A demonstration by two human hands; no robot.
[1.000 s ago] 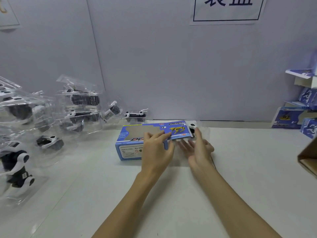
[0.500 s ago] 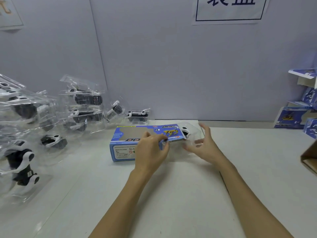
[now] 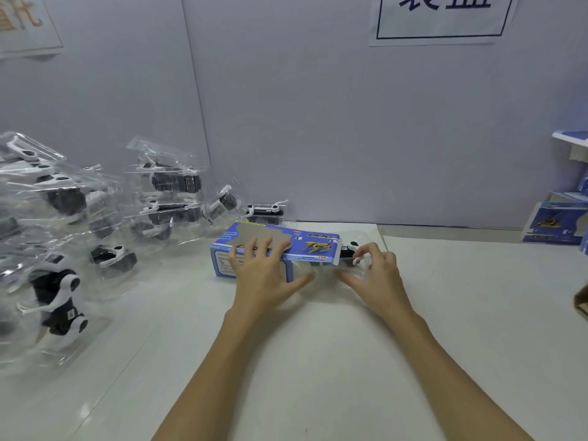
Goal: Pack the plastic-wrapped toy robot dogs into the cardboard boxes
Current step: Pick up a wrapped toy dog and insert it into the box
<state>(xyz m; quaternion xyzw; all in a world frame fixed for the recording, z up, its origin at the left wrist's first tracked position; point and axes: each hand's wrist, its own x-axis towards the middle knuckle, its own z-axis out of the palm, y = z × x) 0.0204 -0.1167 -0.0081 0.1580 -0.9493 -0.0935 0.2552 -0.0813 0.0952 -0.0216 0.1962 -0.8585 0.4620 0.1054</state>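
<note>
White table [image 3: 318,361] against a pale wall [image 3: 302,122]; a paper sign [image 3: 442,17] high on the wall, right of centre. Left side of the table — a heap of plastic-wrapped toy robot dogs [image 3: 79,224], black and white, in clear bags. Stacked blue boxes [image 3: 555,226] at the far right edge. Mid-table, a blue cardboard box [image 3: 276,249] lies on its side, open end to the right. Left hand [image 3: 264,268] rests on top of it, fingers spread and fairly straight, pressing down. Right hand [image 3: 375,272] just beside the open end, thumb and fingertips pinching the clear bag of one wrapped dog [image 3: 350,251] — it sticks partly out of the box mouth, black-and-white head showing.
</note>
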